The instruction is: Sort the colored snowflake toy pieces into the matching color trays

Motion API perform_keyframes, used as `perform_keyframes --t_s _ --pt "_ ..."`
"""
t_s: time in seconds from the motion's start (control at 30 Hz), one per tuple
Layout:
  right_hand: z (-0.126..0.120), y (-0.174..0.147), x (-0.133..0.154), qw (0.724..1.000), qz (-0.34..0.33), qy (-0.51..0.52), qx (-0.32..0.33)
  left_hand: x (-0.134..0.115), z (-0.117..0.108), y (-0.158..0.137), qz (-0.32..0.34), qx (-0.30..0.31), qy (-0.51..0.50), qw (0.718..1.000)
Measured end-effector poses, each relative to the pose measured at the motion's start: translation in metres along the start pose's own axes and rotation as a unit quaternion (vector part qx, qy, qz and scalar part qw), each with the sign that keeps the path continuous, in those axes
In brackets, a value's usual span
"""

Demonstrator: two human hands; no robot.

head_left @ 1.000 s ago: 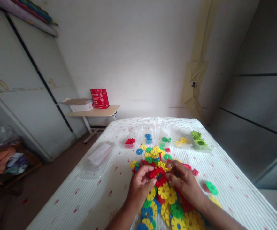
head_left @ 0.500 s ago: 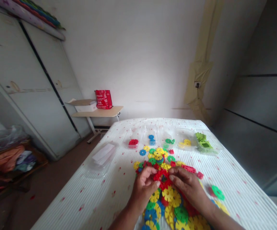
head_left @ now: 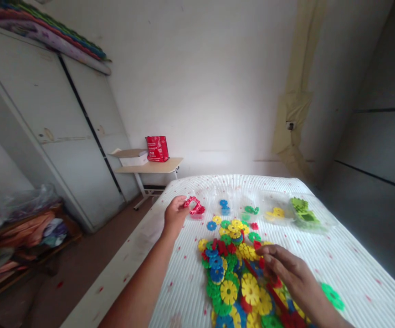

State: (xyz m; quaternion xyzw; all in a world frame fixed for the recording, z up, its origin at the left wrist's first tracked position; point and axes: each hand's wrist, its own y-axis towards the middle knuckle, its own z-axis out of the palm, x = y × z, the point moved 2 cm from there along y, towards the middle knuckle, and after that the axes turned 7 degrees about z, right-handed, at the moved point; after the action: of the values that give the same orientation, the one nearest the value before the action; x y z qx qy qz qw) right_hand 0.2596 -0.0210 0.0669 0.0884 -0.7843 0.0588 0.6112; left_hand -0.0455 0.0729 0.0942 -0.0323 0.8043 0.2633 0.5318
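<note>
Left hand [head_left: 176, 213] reaching out to the far left of the table [head_left: 190, 264], thumb and fingers pinching a red square-frame block [head_left: 193, 204]. Block sits tilted, just over a clear plastic tub [head_left: 196, 217] with red pieces in it; frame and contents overlap in this view, so can't say if they touch.

Right hand [head_left: 291, 271] is over the right side of a mixed pile, fingers bent, thumb close to index. Red bits show right by the fingertips; too blurred to tell whether it grips one.

Pile: notched flower discs, yellow [head_left: 251, 289], blue [head_left: 217, 274] and green [head_left: 212, 289], overlapping, red pieces [head_left: 222, 247] among them. Loose green disc [head_left: 332, 296] apart at right, beside right forearm. Small red piece [head_left: 254, 226] just beyond the pile.

More clear tubs in a row to the right of the red one: blue discs [head_left: 223, 207], green pieces [head_left: 251, 210], yellow pieces [head_left: 275, 212], then lime-green blocks [head_left: 303, 211] at the end. White ribbed table cover, red specks.

Back left: side table [head_left: 158, 166] with red bag [head_left: 156, 149] and white box [head_left: 133, 158]. Wall outlet [head_left: 290, 125] back right.
</note>
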Motion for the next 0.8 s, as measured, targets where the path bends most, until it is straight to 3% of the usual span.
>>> perform_keyframes --t_s 0.13,0.3,0.6,0.8 --pt "0.000 0.000 -0.004 1.000 -0.007 -0.008 -0.014 0.015 0.015 0.052 -0.010 0.023 0.082 0.996" --pt "-0.007 -0.001 -0.015 1.000 -0.007 -0.009 -0.029 0.038 0.046 0.085 -0.038 0.098 0.144 0.984" --pt "-0.014 0.003 -0.016 0.999 0.010 -0.042 -0.023 0.063 0.071 0.097 -0.129 0.177 0.222 0.950" --pt "-0.015 0.002 -0.013 0.998 -0.007 -0.052 -0.036 0.068 0.075 0.094 -0.143 0.209 0.260 0.932"
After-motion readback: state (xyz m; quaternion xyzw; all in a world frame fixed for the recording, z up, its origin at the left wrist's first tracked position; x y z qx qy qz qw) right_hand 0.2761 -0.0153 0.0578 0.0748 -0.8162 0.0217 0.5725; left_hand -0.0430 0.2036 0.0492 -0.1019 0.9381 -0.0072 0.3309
